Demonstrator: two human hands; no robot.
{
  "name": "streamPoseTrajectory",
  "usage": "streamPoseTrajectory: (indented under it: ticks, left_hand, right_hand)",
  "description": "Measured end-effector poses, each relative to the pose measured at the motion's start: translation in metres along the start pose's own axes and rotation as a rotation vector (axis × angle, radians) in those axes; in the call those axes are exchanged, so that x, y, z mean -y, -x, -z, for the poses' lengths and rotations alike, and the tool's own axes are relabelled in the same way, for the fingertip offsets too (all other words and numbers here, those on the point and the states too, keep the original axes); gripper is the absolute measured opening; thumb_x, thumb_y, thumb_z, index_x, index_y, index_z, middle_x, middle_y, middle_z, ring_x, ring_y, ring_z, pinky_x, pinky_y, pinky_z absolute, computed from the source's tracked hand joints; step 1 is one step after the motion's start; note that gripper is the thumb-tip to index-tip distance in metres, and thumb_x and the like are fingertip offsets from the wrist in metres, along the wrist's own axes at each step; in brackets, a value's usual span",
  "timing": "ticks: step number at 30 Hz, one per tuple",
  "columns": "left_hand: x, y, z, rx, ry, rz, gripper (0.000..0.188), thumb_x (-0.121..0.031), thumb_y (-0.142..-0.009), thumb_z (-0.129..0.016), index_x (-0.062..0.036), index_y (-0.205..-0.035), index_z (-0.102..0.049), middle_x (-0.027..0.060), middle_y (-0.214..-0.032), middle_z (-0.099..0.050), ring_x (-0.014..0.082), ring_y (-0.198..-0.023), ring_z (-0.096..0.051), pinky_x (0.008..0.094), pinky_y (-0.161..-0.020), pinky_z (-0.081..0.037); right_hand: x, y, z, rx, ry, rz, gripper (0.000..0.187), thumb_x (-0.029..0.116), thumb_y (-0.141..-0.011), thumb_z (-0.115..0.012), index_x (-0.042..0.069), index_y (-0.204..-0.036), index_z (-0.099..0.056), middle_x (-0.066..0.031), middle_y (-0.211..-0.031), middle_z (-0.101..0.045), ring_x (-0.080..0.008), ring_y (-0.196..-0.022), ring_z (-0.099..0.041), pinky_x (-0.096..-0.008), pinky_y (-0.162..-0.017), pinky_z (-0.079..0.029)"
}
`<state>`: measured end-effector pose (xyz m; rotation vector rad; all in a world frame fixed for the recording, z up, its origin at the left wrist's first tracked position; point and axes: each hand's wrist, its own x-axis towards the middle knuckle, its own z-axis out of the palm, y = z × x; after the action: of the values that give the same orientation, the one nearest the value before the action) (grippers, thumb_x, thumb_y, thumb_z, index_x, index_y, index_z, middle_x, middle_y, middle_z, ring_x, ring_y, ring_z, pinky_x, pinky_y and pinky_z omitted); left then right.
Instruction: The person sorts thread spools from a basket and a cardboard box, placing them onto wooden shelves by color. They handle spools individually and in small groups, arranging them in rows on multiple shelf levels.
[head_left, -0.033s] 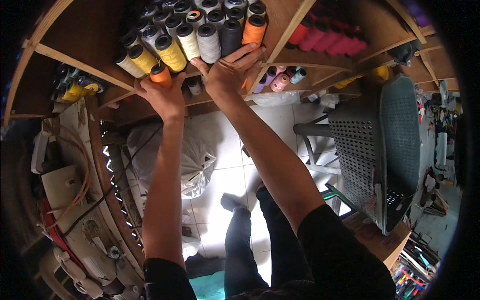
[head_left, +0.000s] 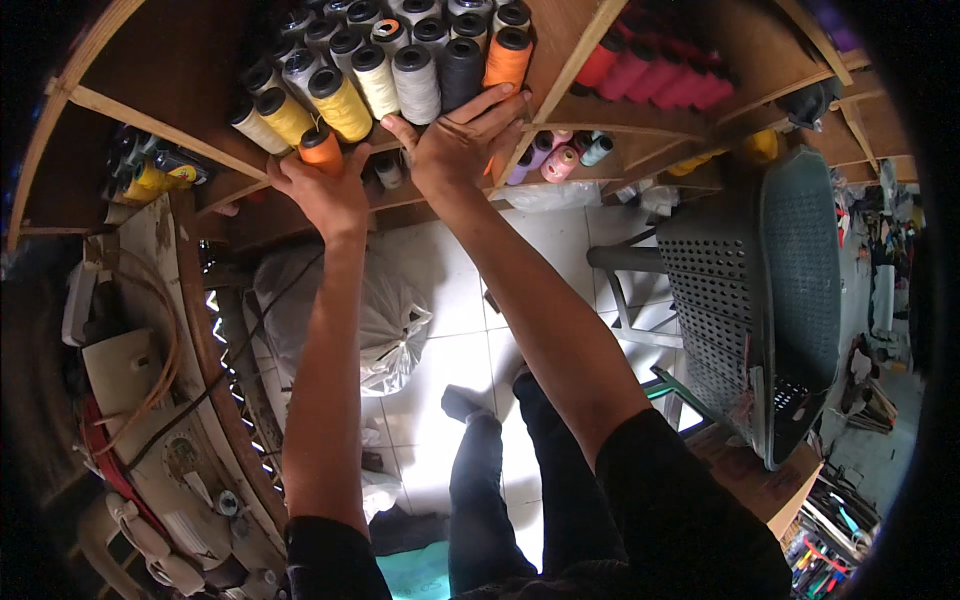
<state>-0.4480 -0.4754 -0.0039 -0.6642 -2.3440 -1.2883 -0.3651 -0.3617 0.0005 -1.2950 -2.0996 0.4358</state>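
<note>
Grip of the left hand (head_left: 332, 200) is closed around a small orange spool (head_left: 321, 153), with the thumb on its right side and the fingers on its left. This spool is located at the front edge of a wooden shelf unit (head_left: 170, 136), directly in front of two yellow spools (head_left: 345, 108), with its dark end cap uppermost. Grip of the right hand (head_left: 452, 152) is spread, palm toward the shelf; the fingers lie across the lower ends of a black spool (head_left: 463, 78) and a tall orange spool (head_left: 507, 62), and the thumb extends left, below a cream spool (head_left: 376, 82) and a light grey spool (head_left: 416, 92). Whether the right fingers bear weight cannot be determined. Further grey and white spools are packed upright behind this front row. The compartment to the right contains red and pink spools (head_left: 655, 78); a lower compartment contains pastel spools (head_left: 560, 165). Below the shelf unit, a tied plastic bag (head_left: 395, 340) rests on the tiled floor (head_left: 455, 365), and a perforated chair (head_left: 705, 290) stands to the right.
</note>
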Motion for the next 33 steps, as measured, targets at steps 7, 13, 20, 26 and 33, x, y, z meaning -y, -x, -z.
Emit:
streamPoseTrajectory:
  ticks: [7, 13, 20, 26, 33]
  left_hand:
    - [0.004, 0.006, 0.001, 0.007, 0.049, 0.012, 0.081, -0.023, -0.067, -0.093, 0.0072, -0.121, -0.042, 0.0308, -0.138, -0.036, 0.0462, -0.128, -0.038, 0.0522, -0.107, -0.034]
    - [-0.001, 0.022, 0.003, -0.097, 0.321, 0.161, 0.076, -0.020, -0.071, -0.091, 0.0068, -0.126, -0.045, 0.0212, -0.120, -0.047, 0.0346, -0.119, -0.046, 0.0464, -0.103, -0.038]
    - [-0.055, 0.071, -0.006, -0.067, 0.533, 0.281, 0.053, -0.010, -0.077, -0.086, 0.0010, -0.112, -0.048, 0.0115, -0.109, -0.054, 0.0195, -0.095, -0.057, 0.0329, -0.087, -0.050]
    - [-0.140, 0.130, -0.045, 0.170, 0.642, 0.082, 0.038, 0.006, -0.083, -0.075, -0.0062, -0.112, -0.053, 0.0037, -0.097, -0.064, 0.0074, -0.071, -0.060, 0.0218, -0.054, -0.048]
    - [-0.245, 0.137, -0.104, 0.261, 0.886, 0.400, 0.056, -0.010, -0.084, -0.079, 0.0014, -0.127, -0.044, 0.0110, -0.108, -0.056, 0.0175, -0.094, -0.054, 0.0308, -0.083, -0.041]
  right_hand:
    - [-0.005, -0.001, 0.008, -0.160, -0.129, 0.098, 0.145, 0.074, -0.066, -0.072, -0.019, -0.147, 0.004, -0.0432, -0.151, -0.006, -0.0553, -0.143, -0.012, -0.0580, -0.118, -0.017]
    - [-0.013, -0.002, 0.022, -0.180, -0.204, 0.098, 0.131, 0.060, -0.068, -0.079, -0.017, -0.147, -0.009, -0.0364, -0.148, -0.021, -0.0487, -0.140, -0.024, -0.0560, -0.117, -0.023]
    - [-0.027, 0.013, 0.054, -0.159, -0.352, 0.085, 0.096, 0.026, -0.079, -0.078, -0.014, -0.145, -0.020, -0.0342, -0.139, -0.032, -0.0474, -0.127, -0.040, -0.0499, -0.109, -0.035]
    - [-0.138, 0.010, 0.105, -0.192, -0.511, 0.023, 0.063, 0.010, -0.082, -0.068, -0.012, -0.131, -0.035, -0.0281, -0.123, -0.044, -0.0424, -0.120, -0.044, -0.0494, -0.106, -0.035]
    - [-0.218, -0.094, 0.160, -0.453, -0.216, 0.114, 0.107, 0.044, -0.073, -0.086, -0.018, -0.136, -0.026, -0.0272, -0.127, -0.040, -0.0371, -0.122, -0.041, -0.0456, -0.109, -0.032]
